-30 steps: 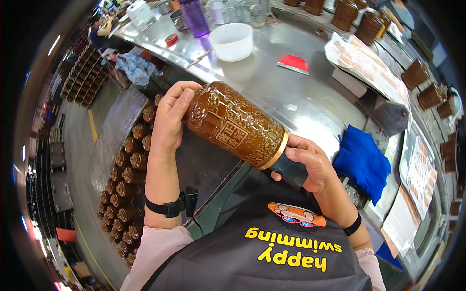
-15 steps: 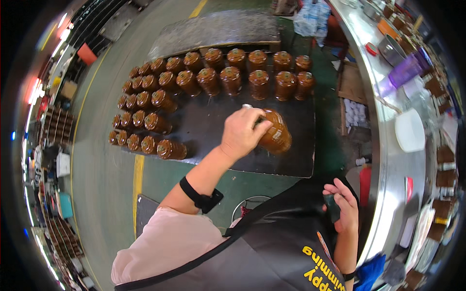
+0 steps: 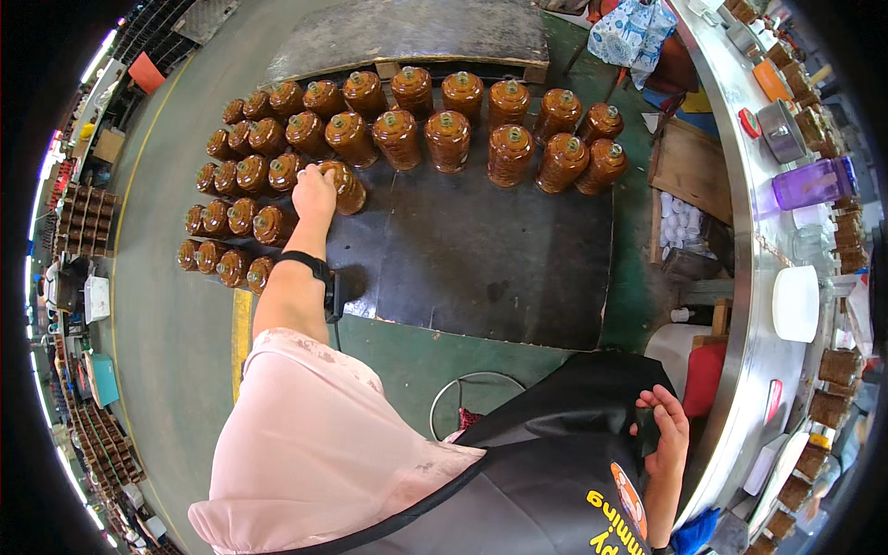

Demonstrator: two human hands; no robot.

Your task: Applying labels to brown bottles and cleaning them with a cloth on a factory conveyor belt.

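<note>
My left hand (image 3: 315,191) reaches far forward, its fingers closed round the narrow pale top of a shiny brown jar (image 3: 347,191). This jar stands on the dark board (image 3: 481,264), at the inner end of a row of matching brown jars (image 3: 252,174). More such jars (image 3: 448,141) stand in two rows along the board's far side, each with a small pale top. Low at the right, in front of the apron, my right hand (image 3: 664,427) curls around a small dark object (image 3: 647,431) whose kind I cannot make out.
A steel counter (image 3: 731,120) runs down the right, bearing a white tub (image 3: 795,304), a purple container (image 3: 814,183) and a metal pot (image 3: 782,131). A second dark board (image 3: 407,37) lies beyond the jars. A wire ring (image 3: 444,393) is near my apron.
My left hand has carried the brown jar from the board's middle right to the left, against the row there. My right hand stays low at the right with the dark object.
</note>
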